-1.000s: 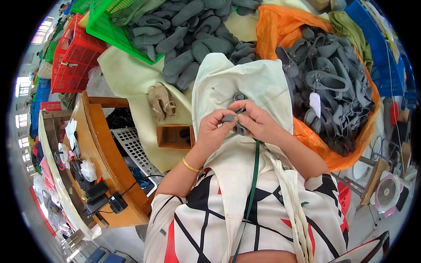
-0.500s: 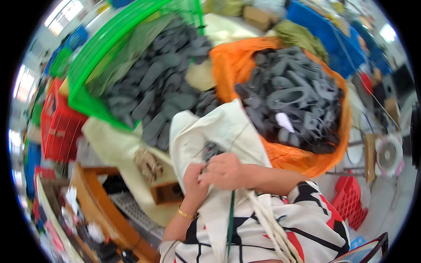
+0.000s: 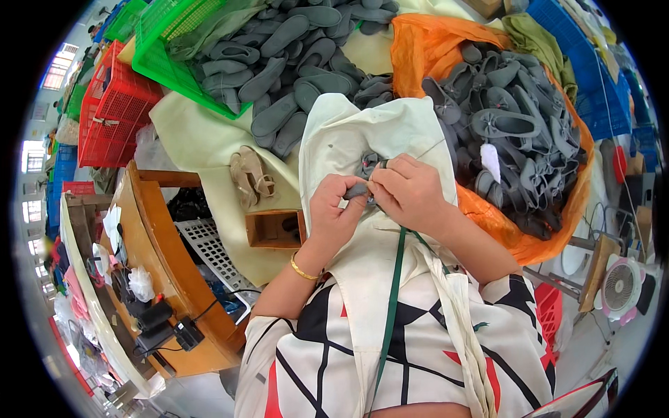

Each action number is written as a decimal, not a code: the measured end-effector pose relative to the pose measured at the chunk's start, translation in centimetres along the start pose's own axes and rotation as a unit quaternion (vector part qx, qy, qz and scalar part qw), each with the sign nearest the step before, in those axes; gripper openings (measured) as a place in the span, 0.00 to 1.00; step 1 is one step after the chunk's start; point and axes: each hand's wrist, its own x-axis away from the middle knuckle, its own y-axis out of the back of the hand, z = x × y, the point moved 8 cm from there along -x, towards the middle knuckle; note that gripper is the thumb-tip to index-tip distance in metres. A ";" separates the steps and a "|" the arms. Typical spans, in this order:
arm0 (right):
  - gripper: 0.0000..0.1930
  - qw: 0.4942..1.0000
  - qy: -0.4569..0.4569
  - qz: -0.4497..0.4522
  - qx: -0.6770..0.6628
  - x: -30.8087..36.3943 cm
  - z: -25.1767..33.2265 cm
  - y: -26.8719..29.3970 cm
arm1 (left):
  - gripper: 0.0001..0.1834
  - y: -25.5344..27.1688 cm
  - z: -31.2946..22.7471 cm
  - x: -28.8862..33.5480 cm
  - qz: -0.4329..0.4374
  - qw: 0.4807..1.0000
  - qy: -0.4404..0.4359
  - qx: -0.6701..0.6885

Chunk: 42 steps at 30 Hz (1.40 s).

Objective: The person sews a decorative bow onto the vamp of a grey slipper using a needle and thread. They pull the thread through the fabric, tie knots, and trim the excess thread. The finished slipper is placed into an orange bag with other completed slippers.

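In my lap, over a white apron [image 3: 334,139], is a small grey shoe [image 3: 368,164], mostly hidden by my fingers. My left hand [image 3: 337,212] is closed, with thumb and forefinger pinching a grey part of it. My right hand [image 3: 412,194] is closed too, its fingertips pressed together on the shoe right beside the left ones. What exactly the right fingertips pinch is hidden. Beyond my hands lies a heap of dark grey shoe soles [image 3: 275,115], and to the right an orange sack [image 3: 425,52] holds many grey flat shoes [image 3: 505,124].
A green basket [image 3: 157,59] leans over the heap at far left, with a red crate [image 3: 115,104] beside it. Beige sandals [image 3: 251,174] and a small wooden box [image 3: 274,214] are left of my lap. A wooden table [image 3: 171,279] stands lower left, a fan [image 3: 620,287] at right.
The view has shifted, so the surroundings sit higher in the picture. My hands remain together at the shoe, now with the fingertips more clearly seen and the right hand spread farther from the left.
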 end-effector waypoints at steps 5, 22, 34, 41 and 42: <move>0.10 0.996 0.066 -0.053 -0.030 -0.3 1.6 0.8 | 0.08 0.0 -2.0 -0.4 -0.019 0.997 -0.072 -0.029; 0.05 0.687 -0.438 0.020 -0.580 5.7 -5.1 2.4 | 0.16 2.0 0.3 -0.9 -0.028 0.979 -0.153 -0.131; 0.05 0.517 -0.333 -0.744 -0.259 32.5 -21.3 41.9 | 0.12 5.6 3.0 -1.4 -0.062 0.953 -0.164 -0.249; 0.05 0.736 -0.439 -0.477 -0.196 23.9 -20.5 25.3 | 0.05 0.8 7.3 -1.9 -0.056 0.995 0.077 0.034; 0.07 0.786 -0.438 -0.375 -0.221 20.0 -18.5 20.5 | 0.05 -0.5 7.5 -2.2 -0.038 0.988 0.122 0.088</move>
